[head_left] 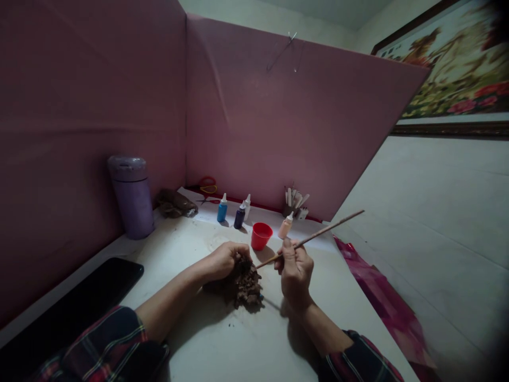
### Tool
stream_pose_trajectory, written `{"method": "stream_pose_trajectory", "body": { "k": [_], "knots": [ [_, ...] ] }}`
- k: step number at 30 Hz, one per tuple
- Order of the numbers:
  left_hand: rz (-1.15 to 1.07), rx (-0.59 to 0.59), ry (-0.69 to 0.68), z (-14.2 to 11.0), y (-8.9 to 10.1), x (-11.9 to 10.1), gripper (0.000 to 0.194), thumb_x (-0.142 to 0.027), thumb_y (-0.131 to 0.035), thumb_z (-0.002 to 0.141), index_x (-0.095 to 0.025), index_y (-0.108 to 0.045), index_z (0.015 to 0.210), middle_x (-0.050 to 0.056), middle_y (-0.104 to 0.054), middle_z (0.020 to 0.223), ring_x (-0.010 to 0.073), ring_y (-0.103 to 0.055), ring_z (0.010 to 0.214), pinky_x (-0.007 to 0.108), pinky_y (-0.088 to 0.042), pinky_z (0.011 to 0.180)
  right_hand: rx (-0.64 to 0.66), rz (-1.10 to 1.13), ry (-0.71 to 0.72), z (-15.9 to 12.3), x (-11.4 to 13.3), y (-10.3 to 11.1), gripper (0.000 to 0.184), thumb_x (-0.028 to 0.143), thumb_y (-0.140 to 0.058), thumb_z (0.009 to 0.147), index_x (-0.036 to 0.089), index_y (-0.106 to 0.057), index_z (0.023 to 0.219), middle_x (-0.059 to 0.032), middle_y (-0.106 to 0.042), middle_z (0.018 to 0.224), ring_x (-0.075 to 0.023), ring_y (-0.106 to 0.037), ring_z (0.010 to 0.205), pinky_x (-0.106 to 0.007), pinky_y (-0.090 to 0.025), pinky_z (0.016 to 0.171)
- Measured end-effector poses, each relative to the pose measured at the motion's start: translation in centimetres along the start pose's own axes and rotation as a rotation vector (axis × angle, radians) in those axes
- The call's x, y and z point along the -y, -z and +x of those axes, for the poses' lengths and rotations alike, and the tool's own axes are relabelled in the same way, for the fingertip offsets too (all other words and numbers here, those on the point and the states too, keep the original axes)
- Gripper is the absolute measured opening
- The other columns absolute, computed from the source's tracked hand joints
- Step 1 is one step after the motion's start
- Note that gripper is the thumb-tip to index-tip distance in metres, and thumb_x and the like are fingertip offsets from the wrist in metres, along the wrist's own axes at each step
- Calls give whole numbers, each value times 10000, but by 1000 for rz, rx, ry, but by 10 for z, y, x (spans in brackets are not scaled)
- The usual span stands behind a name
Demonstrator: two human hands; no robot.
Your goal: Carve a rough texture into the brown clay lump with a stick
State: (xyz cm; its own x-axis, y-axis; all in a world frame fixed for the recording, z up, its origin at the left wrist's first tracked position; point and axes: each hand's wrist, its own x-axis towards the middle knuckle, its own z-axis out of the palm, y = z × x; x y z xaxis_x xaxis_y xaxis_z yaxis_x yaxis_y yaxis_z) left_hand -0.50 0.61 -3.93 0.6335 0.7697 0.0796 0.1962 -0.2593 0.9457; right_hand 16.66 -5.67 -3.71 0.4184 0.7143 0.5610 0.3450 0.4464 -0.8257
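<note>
My left hand (222, 260) is closed on the upper part of a rough, dark brown clay-like lump (249, 292), which rests on the white table top. The lump's surface is ragged, with many small flakes, and a tiny blue spot shows at its right edge. Between the thumb and fingers of my right hand (295, 273) is a long thin brown stick (332, 227). Its lower end meets the lump beside my left fingertips; the other end points up to the right. Just behind the lump stands a red cup (261, 236).
Small dropper bottles, blue (222, 210), dark blue (239, 216) and peach (285, 227), stand near the cup. A purple tumbler (133, 199), brown wrapped bundle (177, 203) and black phone-like slab (75, 302) lie left. A holder of tools (293, 201) stands before the pink board (278, 122).
</note>
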Motion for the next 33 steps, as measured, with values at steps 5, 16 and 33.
{"method": "stream_pose_trajectory", "body": {
  "k": [5,16,33],
  "knots": [
    [23,11,-22,1,2,3,291,-132,-419,663,-140,-700,737,16,-664,709,144,-554,663,265,-435,665,80,-159,-4,6,-7,0,419,492,-480,928,186,-519,644,27,-519,464,-106,-477,410,-216,-372,417],
    [143,45,-47,0,5,-1,340,-247,-435,854,-158,-638,1111,37,-669,914,163,-576,836,275,-440,795,157,140,-43,-10,9,-5,365,450,-500,934,181,-519,689,50,-508,460,-75,-418,377,-192,-331,383],
    [227,174,-83,0,12,-6,214,-209,-561,758,-152,-697,913,21,-683,853,159,-589,835,249,-437,789,-52,98,-29,4,-13,2,343,453,-506,932,182,-518,723,56,-505,481,-84,-457,412,-194,-356,411]
  ]
}}
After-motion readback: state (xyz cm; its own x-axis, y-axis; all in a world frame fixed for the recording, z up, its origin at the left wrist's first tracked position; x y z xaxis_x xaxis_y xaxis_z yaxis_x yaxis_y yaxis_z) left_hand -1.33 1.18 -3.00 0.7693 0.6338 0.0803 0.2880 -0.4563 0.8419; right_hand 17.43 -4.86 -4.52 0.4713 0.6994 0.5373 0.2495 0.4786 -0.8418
